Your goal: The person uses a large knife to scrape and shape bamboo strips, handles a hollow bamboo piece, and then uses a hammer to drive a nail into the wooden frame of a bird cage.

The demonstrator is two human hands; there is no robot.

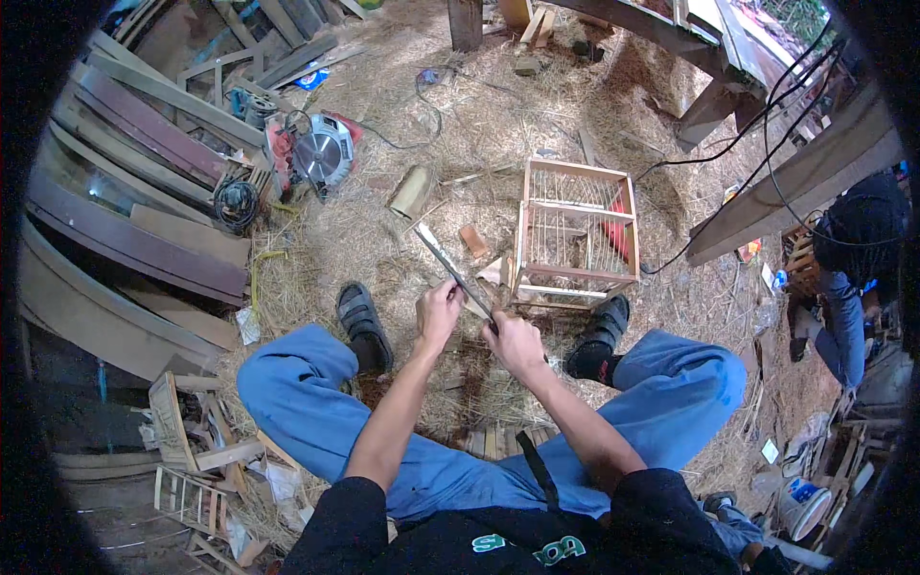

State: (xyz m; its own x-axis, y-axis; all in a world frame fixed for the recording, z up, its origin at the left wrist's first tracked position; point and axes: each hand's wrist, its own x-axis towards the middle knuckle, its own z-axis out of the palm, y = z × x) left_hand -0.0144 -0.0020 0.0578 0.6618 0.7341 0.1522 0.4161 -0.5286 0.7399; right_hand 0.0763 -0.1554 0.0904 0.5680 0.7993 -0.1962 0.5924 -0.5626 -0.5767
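Left hand (pixel 441 309): fingers pinch dark rod (pixel 443 257) | right hand (pixel 515 342): fingers grip its near end, tip hidden | near shirt (pixel 436 541): lettering (pixel 560 551) partly hidden

Circular saw (pixel 324 155), dark cable coil (pixel 235 202) ahead-left of left grip (pixel 438 314); maroon boards (pixel 91 220) farther left; white-and-blue bucket (pixel 803 506) well right of right grip (pixel 516 343); straw-strewn floor (pixel 685 316) below both.

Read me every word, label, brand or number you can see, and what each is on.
Black shirt: green and white lettering, upside down here; I won't copy it.
White bucket: blue label, too small to read.
Blue wrapper: too small to read.
Circular saw: too small to read.
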